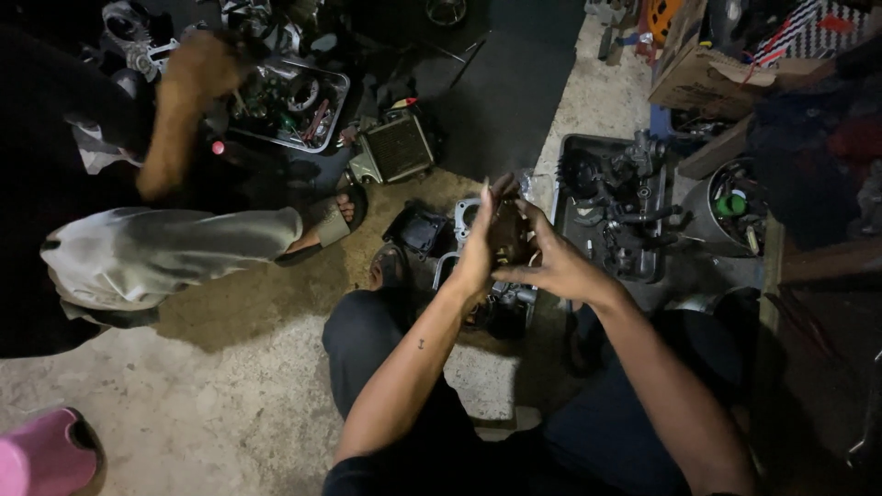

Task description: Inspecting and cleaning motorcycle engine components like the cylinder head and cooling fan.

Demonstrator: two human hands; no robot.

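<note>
Concrete floor [230, 404], seated person: left hand [480, 250] and right hand [551, 262] both closed around a small dark engine part [507, 231], held above a stripped engine block [478, 266]. Work judged midway: parts remain loose in the black tray [574, 152] beyond and the far metal tray [335, 92], where a co-worker's hand [197, 69] reaches

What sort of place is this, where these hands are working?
Most likely a small motorcycle or engine repair workshop, with work done on the concrete floor. A dark tray of engine parts, a small radiator and a metal tray of assorted parts lie about.
</note>
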